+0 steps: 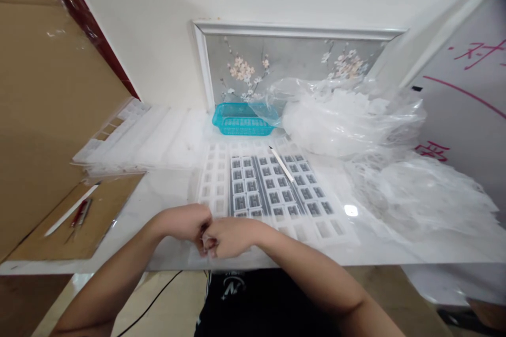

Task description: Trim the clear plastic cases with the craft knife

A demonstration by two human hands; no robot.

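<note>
My left hand (190, 221) and my right hand (233, 237) meet at the near edge of the white table. Their fingers are curled tightly against each other. Whatever is between the fingertips is hidden or too small to make out. Just beyond the hands lies a translucent white compartment tray (215, 189). Dark, square-looking parts (274, 198) sit in rows in its middle compartments, while the cells along its left side and near edge look pale. Across the tray's far part rests a slim white stick-like tool (281, 163) with a dark tip.
Behind the tray stands a turquoise plastic basket (245, 129). To its right are a clear bag (348, 121) of white pieces and a heap of clear plastic (422, 200). Stacked white trays (154, 134) lie left. Cardboard (98, 239) there holds a white strip (71, 210) and thin tools (81, 215).
</note>
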